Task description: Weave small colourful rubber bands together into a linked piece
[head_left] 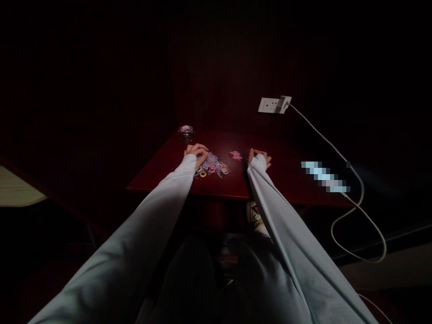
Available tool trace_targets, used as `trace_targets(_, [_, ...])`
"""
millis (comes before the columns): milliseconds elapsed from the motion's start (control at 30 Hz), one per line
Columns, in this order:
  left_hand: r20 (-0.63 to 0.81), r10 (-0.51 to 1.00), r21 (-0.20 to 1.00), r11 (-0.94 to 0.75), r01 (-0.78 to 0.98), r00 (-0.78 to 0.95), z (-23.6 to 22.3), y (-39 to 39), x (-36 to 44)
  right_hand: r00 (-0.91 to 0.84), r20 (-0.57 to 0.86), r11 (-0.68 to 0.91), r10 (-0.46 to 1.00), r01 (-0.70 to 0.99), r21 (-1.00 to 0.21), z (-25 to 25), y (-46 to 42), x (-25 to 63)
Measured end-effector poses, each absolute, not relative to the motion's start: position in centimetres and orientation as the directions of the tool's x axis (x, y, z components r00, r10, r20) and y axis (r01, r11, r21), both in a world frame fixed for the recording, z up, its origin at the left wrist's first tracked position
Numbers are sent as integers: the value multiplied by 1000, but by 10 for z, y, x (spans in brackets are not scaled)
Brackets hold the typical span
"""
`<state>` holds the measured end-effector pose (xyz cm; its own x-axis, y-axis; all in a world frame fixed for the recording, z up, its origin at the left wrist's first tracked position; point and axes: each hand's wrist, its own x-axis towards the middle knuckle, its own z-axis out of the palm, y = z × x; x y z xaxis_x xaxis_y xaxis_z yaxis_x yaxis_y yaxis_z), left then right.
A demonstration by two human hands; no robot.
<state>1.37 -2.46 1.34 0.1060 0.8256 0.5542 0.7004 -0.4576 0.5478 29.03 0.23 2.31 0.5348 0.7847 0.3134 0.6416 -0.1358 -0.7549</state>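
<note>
Head view, as I see it from a distance: two bare hands at a dark red table [236, 183]. The left hand [196, 150] lies at the upper left edge of a loose pile of bands [216, 167], mixed in colour: purple, blue, yellow, orange and pink. Its fingers are bent and reach over the edge of the pile; I cannot tell whether a band is gripped between them. The right hand [259, 156] rests at the table, its fingers curled inward; whether it holds anything I cannot tell.

Between the hands, nearer the right, I note a smaller pink heap [235, 155], apart from the mixed pile. A clear jar [186, 130] stands at the far left of the table, beyond the left hand.

Behind the table, a socket [268, 105] is set in the dark panel [216, 99], with a charger [284, 104] plugged into its right end. From it a white cable [385, 245] runs down and loops to a pixelated object [324, 177] on the right, which I cannot identify. Pale sleeves [145, 225] cover both arms to the wrist. A shoe [252, 212] shows below the table's near edge, just beside the right sleeve.
</note>
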Motion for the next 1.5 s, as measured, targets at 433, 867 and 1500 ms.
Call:
trace_targets(433, [581, 786, 578, -582, 573, 212, -9, 12, 7, -24, 493, 317, 870, 792, -522, 22, -12, 269])
trace_targets(867, [457, 836, 602, -543, 586, 304, -16, 23, 0, -314, 291, 423, 904, 760, -493, 29, -25, 250])
trace_targets(1500, [503, 860, 699, -463, 545, 86, -12, 17, 0, -173, 286, 308, 942, 780, -544, 26, -25, 255])
